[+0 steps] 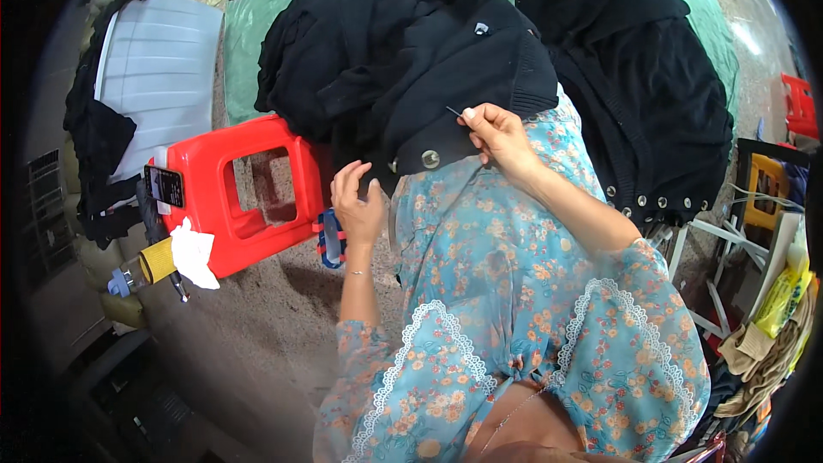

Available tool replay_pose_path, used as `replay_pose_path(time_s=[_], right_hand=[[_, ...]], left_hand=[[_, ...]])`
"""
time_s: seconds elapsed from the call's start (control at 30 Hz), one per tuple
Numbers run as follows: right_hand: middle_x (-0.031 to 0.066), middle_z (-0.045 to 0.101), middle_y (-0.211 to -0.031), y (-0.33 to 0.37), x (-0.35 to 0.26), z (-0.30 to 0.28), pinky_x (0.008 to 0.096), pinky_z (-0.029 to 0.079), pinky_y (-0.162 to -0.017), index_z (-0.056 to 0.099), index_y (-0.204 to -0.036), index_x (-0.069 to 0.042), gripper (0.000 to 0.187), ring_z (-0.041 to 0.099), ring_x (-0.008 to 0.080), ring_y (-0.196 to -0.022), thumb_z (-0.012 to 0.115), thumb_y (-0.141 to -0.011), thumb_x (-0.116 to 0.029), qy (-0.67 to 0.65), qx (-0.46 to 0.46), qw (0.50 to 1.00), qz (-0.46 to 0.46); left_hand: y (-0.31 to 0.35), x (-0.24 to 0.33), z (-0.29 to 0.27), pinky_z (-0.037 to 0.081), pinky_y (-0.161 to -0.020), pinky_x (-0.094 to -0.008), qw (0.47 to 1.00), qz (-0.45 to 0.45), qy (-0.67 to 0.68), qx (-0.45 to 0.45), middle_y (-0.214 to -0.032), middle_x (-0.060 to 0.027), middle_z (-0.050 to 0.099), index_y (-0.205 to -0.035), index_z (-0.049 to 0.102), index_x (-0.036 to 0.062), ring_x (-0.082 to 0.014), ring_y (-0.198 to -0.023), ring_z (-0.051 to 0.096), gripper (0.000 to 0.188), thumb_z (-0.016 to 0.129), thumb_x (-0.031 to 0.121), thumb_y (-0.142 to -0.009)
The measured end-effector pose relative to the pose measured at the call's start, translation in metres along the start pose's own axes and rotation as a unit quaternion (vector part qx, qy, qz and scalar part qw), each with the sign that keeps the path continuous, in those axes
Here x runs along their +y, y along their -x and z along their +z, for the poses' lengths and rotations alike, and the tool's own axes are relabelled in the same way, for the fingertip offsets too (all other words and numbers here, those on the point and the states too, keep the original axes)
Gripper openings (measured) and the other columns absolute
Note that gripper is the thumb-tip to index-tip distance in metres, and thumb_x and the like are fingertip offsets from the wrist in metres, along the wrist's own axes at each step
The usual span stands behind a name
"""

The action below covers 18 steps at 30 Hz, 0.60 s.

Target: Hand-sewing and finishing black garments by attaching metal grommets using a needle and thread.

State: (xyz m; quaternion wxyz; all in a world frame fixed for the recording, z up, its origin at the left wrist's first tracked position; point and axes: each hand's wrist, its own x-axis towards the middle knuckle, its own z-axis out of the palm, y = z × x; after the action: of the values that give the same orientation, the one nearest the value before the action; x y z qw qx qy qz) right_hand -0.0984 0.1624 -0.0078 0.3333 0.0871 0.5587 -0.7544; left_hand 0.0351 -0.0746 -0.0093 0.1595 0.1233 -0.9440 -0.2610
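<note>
While left hand (358, 206) near black garment (377, 60), thin tool (453, 111) in right hand (501, 139).

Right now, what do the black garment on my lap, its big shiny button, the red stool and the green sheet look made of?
Garment: probably matte knit, given its soft folds and ribbed band.
Button: silvery and glossy, perhaps metal or coated plastic.
Stool: likely moulded plastic, with smooth, rounded edges and mild sheen.
Sheet: seemingly thin plastic, creased and slightly shiny.

One tool (453, 110), one phone (164, 186), one tissue (194, 254) show.
</note>
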Motion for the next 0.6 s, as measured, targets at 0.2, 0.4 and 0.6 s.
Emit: replay_pose_path(time_s=[0.2,0.4,0.6], right_hand=[[-0.0053,0.05,-0.063,-0.001,-0.002,0.002,0.0181,0.036,-0.044,0.064,-0.092,-0.006,0.027,0.041,0.0018,-0.047,0.062,-0.099,-0.032,-0.014,0.007,1.0,-0.002],[-0.0043,0.051,-0.067,-0.003,-0.017,0.026,0.0167,0.039,-0.046,0.066,-0.095,-0.005,0.026,0.045,0.0019,-0.053,0.061,-0.1,-0.031,-0.024,-0.071,0.996,-0.049],[-0.0048,0.049,-0.065,-0.021,0.011,0.019,0.0191,0.04,-0.046,0.065,-0.096,-0.005,0.026,0.045,0.0023,-0.053,0.061,-0.099,-0.031,0.024,-0.087,0.996,-0.009]], left_hand=[[-0.032,0.088,0.014,0.051,-0.075,-0.0335,0.979,0.06,0.152,-0.121,-0.107,-0.0106,0.055,-0.123,0.065,0.0106,-0.024,-0.085,0.062,0.055,0.083,0.015,-0.071],[-0.02,0.072,0.032,0.053,-0.065,-0.0317,0.991,0.062,0.098,-0.073,-0.097,-0.0098,0.057,-0.105,0.071,0.0035,-0.0198,-0.077,0.063,0.038,0.085,0.007,-0.07],[-0.009,0.078,0.024,0.053,-0.061,-0.0278,0.985,-0.025,0.164,-0.05,-0.094,-0.0084,0.06,-0.096,0.07,-0.0006,-0.016,-0.068,0.064,0.027,0.081,0.0,-0.072]])
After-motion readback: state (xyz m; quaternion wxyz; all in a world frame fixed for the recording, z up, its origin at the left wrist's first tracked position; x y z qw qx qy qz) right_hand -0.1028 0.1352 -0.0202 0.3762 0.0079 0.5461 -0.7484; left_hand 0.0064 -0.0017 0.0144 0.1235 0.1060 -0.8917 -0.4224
